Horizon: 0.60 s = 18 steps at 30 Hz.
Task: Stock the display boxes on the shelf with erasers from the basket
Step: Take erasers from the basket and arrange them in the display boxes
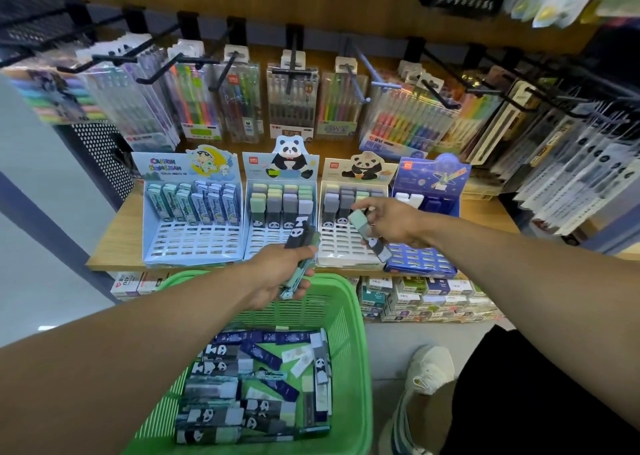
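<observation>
Green-tipped and wrapped in a panda sleeve, the eraser (367, 233) sits pinched in the curled fingers of my right hand (391, 220), right of centre, tilted above the slotted front of the cream panda display box (349, 233). My left hand (277, 274), at centre, grips a small bundle of erasers (299, 254), fingers wrapped round them, just above the far rim of the green basket (349, 316). More panda and dark blue erasers (256, 382) lie jumbled in the basket's bottom, lower centre. Four display boxes stand side by side on the wooden shelf (114, 236): a light blue cartoon box (190, 226) at left, a blue panda box (277, 198) beside it, then the cream one, then a dark blue box (426, 257) at right. Packs of pens (294, 101) hang on hooks along the top. My shoe (429, 368) shows at lower right.
</observation>
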{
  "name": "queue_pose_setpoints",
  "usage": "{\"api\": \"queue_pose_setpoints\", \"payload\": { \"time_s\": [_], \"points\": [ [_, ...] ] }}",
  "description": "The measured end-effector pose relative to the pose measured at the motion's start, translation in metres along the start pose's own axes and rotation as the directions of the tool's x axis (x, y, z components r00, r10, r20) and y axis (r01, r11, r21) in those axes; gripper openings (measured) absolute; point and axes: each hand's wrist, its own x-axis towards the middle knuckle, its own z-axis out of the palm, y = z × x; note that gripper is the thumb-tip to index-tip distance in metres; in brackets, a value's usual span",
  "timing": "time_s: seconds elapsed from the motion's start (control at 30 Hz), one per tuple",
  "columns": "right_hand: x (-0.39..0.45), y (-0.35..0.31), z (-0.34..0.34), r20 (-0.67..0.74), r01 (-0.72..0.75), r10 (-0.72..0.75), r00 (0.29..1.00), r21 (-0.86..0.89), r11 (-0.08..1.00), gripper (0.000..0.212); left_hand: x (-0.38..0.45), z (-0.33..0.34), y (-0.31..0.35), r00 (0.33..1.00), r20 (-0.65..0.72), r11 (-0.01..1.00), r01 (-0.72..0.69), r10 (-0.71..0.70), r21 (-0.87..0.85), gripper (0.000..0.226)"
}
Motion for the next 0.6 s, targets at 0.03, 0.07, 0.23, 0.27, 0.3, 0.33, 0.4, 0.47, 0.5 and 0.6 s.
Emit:
{"api": "queue_pose_setpoints", "payload": {
  "time_s": [0.03, 0.07, 0.23, 0.27, 0.3, 0.33, 0.4, 0.47, 0.5, 0.6],
  "points": [
    [0.003, -0.002, 0.002, -0.054, 0.026, -0.027, 0.998, -0.019, 0.999, 0.047, 0.0, 0.001, 0.0, 1.0, 0.009, 1.0, -0.007, 0.007, 0.005, 0.026],
    [0.006, -0.004, 0.004, -0.112, 0.049, -0.052, 0.992, -0.026, 0.998, 0.039, 0.002, 0.001, 0.0, 1.0, 0.019, 1.0, -0.019, 0.019, 0.01, 0.027],
    [0.016, -0.01, 0.011, -0.283, 0.15, -0.19, 0.94, -0.155, 0.976, 0.012, 0.009, 0.003, 0.001, 0.995, 0.028, 0.996, -0.093, 0.093, 0.012, 0.044],
    [0.019, -0.009, 0.012, -0.305, 0.158, -0.204, 0.93, -0.168, 0.973, 0.013, 0.009, 0.003, 0.002, 0.994, 0.032, 0.995, -0.102, 0.102, 0.009, 0.042],
    [0.021, -0.009, 0.012, -0.33, 0.165, -0.217, 0.919, -0.178, 0.97, 0.014, 0.009, 0.003, 0.003, 0.994, 0.038, 0.994, -0.107, 0.107, 0.003, 0.039],
    [0.023, -0.009, 0.012, -0.353, 0.168, -0.227, 0.907, -0.19, 0.967, 0.015, 0.008, 0.003, 0.004, 0.993, 0.047, 0.994, -0.108, 0.108, -0.005, 0.036],
    [0.026, -0.009, 0.013, -0.385, 0.17, -0.241, 0.891, -0.211, 0.963, 0.018, 0.006, 0.001, 0.007, 0.992, 0.063, 0.994, -0.105, 0.107, -0.024, 0.03],
    [0.028, -0.01, 0.013, -0.396, 0.164, -0.239, 0.887, -0.213, 0.963, 0.02, 0.005, -0.001, 0.009, 0.992, 0.067, 0.994, -0.105, 0.107, -0.033, 0.026],
    [0.028, -0.01, 0.013, -0.394, 0.16, -0.236, 0.888, -0.216, 0.963, 0.021, 0.004, -0.002, 0.01, 0.992, 0.067, 0.994, -0.106, 0.108, -0.036, 0.025],
    [0.029, -0.01, 0.014, -0.386, 0.156, -0.241, 0.891, -0.238, 0.959, 0.023, 0.002, -0.005, 0.013, 0.991, 0.065, 0.992, -0.11, 0.114, -0.055, 0.026]
  ]
}}
